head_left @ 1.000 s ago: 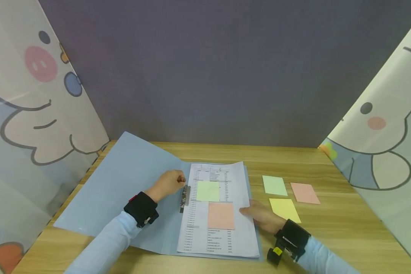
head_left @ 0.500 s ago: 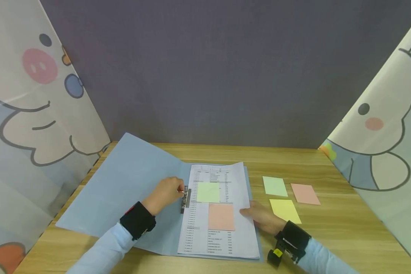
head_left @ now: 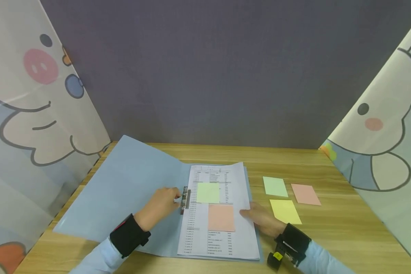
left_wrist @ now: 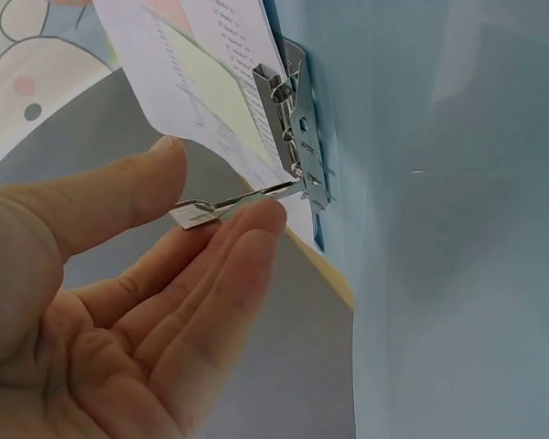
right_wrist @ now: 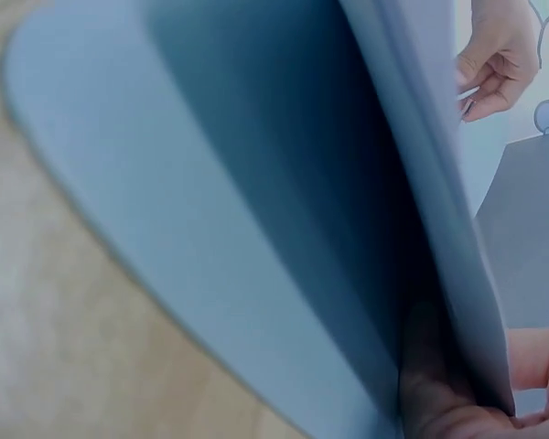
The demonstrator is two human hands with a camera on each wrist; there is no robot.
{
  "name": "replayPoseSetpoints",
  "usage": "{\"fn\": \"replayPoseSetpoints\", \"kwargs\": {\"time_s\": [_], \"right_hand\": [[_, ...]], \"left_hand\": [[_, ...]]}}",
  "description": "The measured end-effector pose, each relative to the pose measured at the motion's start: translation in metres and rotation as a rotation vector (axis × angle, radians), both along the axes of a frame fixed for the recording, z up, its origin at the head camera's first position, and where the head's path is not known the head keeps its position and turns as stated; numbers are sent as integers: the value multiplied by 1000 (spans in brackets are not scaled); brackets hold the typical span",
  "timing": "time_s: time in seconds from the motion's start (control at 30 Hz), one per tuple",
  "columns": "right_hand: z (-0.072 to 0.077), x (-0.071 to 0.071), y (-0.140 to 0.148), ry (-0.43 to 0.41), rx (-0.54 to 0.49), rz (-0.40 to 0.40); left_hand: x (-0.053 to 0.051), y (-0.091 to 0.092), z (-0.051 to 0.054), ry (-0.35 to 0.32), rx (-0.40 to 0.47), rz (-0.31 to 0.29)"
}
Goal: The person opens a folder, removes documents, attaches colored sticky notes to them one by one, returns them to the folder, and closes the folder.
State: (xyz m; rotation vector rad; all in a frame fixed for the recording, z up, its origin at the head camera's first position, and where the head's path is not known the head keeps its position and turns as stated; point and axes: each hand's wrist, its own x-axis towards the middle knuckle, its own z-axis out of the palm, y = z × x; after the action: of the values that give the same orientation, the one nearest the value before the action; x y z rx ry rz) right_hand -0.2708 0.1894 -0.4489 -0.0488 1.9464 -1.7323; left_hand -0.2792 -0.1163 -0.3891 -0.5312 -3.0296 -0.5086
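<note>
A light blue folder (head_left: 150, 167) lies spread on the table, its left cover slanting away. At its spine is a metal lever clip (head_left: 184, 203), and my left hand (head_left: 160, 205) is beside it. In the left wrist view, the thumb and fingers of that hand pinch the clip's thin raised lever (left_wrist: 242, 197). Printed sheets (head_left: 238, 182) lie on the folder's right side, bearing a green sticky note (head_left: 207, 192) and a pink sticky note (head_left: 221, 217). My right hand (head_left: 264, 219) holds the sheets' right edge, thumb on top and fingers underneath.
Right of the folder, a pale green note (head_left: 275, 186), a pink note (head_left: 305, 194) and a yellow note (head_left: 285, 211) lie on the wooden table (head_left: 349, 236). A dark panel (head_left: 212, 76) stands behind, with cartoon-printed sheets on both sides.
My left hand has moved nearer to me along the clip, from its far end towards its middle. The right hand, the sheets and the loose notes have stayed in place.
</note>
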Motion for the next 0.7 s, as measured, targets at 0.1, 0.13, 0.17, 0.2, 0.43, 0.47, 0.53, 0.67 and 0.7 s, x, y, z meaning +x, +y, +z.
{"fn": "replayPoseSetpoints", "kwargs": {"time_s": [0.1, 0.13, 0.17, 0.2, 0.43, 0.47, 0.53, 0.67, 0.7], "right_hand": [[0, 0, 0, -3, -13, 11], [0, 0, 0, -1, -19, 16], [-1, 1, 0, 1, -24, 22], [-1, 1, 1, 2, -27, 25], [-4, 0, 1, -1, -40, 44], [-4, 0, 1, -1, -37, 43], [-5, 1, 1, -1, -33, 40], [-4, 1, 2, -6, -43, 44], [-3, 2, 2, -5, -43, 44]], "left_hand": [[5, -1, -1, 20, -18, 9], [6, -1, -2, 29, -29, 6], [8, -1, -3, 45, -44, -3], [10, -1, -3, 58, -60, -10], [19, 0, -6, -4, -48, -40], [20, 0, -6, -24, -39, -40], [21, -1, -6, -58, -33, -39], [24, -2, -5, -113, -32, -40], [24, -2, -5, -121, -30, -45]]}}
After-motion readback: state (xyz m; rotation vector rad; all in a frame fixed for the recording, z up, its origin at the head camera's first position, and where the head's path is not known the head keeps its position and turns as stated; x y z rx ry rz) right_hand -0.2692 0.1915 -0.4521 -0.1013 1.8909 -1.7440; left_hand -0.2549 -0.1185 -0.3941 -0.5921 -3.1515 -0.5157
